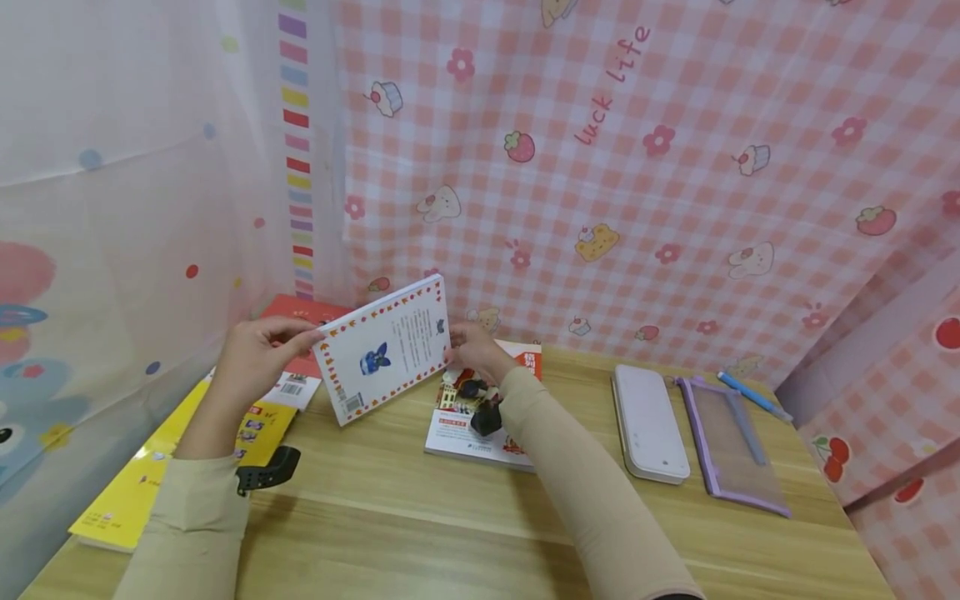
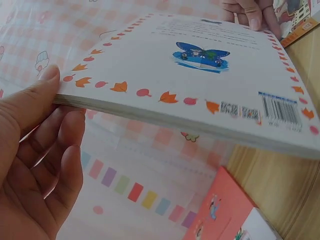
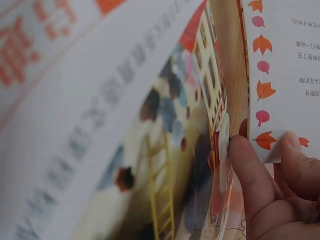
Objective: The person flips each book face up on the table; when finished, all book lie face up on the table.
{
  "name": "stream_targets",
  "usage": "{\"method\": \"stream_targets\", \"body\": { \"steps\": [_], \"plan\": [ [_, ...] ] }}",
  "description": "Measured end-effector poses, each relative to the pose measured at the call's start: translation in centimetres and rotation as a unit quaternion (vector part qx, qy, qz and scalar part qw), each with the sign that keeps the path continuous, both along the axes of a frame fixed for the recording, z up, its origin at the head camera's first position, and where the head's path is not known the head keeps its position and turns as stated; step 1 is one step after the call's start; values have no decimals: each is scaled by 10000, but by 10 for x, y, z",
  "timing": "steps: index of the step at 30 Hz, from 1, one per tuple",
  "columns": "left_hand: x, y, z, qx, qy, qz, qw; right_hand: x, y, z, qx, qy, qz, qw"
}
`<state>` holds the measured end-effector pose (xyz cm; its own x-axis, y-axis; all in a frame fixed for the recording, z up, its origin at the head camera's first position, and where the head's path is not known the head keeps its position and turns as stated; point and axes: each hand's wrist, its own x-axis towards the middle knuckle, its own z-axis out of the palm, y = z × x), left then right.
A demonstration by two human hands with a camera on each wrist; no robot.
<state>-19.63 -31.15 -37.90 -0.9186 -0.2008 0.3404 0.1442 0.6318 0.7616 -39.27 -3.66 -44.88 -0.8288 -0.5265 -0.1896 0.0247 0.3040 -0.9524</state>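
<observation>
A white book [image 1: 386,354] with a border of orange leaves, a blue butterfly picture and a barcode is held tilted above the table. My left hand [image 1: 258,354] pinches its upper left corner; in the left wrist view the thumb lies on top and the fingers are curled below. At the opposite edge, my right hand [image 1: 480,350] grips the book, with its thumb on the cover in the right wrist view. Under the right wrist lies a colourfully illustrated book [image 1: 450,429], partly hidden by the wrist camera and sleeve.
Yellow books [image 1: 150,483] and a red book [image 1: 288,308] lie at the left. To the right are a white case [image 1: 651,425], a purple-edged mesh pouch [image 1: 738,450] and a blue pen [image 1: 753,395]. A pink checked curtain [image 1: 615,183] hangs behind the table.
</observation>
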Motion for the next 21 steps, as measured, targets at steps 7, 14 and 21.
{"method": "stream_targets", "body": {
  "steps": [7, 14, 21],
  "plan": [
    [0, -4, 1, -33, -62, 4, 10000, 2, 2, -4, -275, -218, 193, 9992],
    [3, -9, 2, 139, -92, -27, 9999, 2, 1, -10, -441, -456, 192, 9978],
    [6, -13, 1, 103, -124, 69, 9998, 5, -1, -9, -452, -529, 151, 9975]
  ]
}}
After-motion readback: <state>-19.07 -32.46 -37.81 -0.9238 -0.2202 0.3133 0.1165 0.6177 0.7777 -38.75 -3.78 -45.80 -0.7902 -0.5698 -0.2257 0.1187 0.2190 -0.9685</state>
